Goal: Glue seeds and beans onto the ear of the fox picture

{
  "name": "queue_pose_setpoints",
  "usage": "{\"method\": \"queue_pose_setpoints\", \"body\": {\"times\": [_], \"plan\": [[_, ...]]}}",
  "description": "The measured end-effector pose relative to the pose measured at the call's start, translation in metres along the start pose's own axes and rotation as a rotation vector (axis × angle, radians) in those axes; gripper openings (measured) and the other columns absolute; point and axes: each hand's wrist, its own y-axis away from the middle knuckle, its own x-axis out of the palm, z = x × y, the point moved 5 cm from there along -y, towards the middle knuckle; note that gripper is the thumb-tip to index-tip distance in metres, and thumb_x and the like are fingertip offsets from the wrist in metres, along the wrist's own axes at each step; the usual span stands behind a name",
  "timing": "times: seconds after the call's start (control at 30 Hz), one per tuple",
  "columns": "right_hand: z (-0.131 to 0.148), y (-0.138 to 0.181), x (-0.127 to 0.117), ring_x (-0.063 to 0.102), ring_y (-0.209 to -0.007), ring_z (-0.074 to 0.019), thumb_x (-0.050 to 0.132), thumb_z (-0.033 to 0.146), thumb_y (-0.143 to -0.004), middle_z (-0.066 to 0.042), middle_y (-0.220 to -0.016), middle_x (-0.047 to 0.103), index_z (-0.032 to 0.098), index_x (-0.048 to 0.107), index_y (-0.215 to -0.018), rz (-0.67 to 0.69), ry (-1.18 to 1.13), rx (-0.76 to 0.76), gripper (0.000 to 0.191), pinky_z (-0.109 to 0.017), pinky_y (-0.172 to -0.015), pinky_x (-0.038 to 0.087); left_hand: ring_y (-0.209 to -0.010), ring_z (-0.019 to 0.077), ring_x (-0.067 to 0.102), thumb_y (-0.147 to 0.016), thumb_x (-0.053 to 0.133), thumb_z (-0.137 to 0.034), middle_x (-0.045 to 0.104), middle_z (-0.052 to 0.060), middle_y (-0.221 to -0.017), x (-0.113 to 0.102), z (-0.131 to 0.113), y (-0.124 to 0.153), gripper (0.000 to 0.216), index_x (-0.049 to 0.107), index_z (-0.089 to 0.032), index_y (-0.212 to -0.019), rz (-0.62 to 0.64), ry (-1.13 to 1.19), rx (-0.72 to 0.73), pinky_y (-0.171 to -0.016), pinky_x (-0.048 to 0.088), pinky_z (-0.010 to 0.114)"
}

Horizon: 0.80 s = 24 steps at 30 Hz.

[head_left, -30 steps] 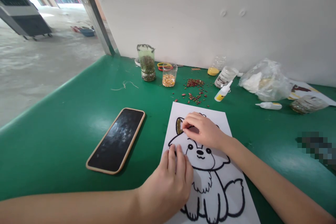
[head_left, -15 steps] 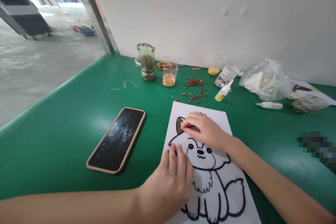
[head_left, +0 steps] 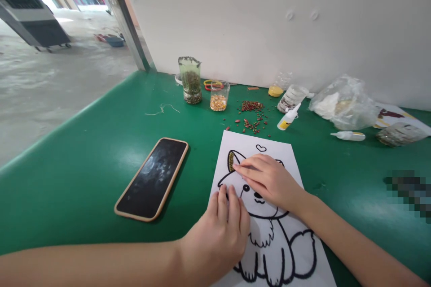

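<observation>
A white sheet of paper (head_left: 284, 154) with a black-outlined cartoon fox drawing (head_left: 269, 251) lies on the table in front of me. The fox's left-side ear (head_left: 230, 161) carries a strip of small olive-green seeds along its outer edge. My right hand (head_left: 269, 179) reaches over the fox's head, a fingertip touching the ear beside the seeds and the other fingers stretched out. Nothing shows in it. Lower on the sheet, my left hand (head_left: 225, 226) rests over the fox's cheek with fingers slightly apart; its thumb is hidden.
A phone (head_left: 153, 179) lies left of the paper. Behind stand a green container of dark seeds (head_left: 191, 83) and a clear cup of corn kernels (head_left: 218, 101). Loose reddish beans (head_left: 252, 106), a glue bottle (head_left: 286, 120), a second small bottle (head_left: 350, 136) and a plastic bag (head_left: 346, 103) lie rightward.
My right hand has shifted lower, its thumb spreading away from the finger at the ear, uncovering a heart above the fox's head. My left hand stays in place on the paper.
</observation>
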Motion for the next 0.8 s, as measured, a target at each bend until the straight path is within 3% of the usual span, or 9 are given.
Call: {"method": "queue_pose_setpoints", "body": {"times": [0.8], "plan": [[-0.0015,-0.0021,0.0012,0.055,-0.098,-0.0188,0.045,0.020,-0.091,-0.006,-0.106,0.064,0.024,0.059,-0.121,0.011,0.036,-0.002,0.033,-0.038,-0.086,0.046,-0.101,0.0343,0.062,-0.083,0.039,-0.018,0.061,0.023,-0.113,0.0003,0.0000,0.0010,0.037,0.053,-0.001,-0.112,0.008,-0.016,0.010,-0.082,0.051,0.043]]}}
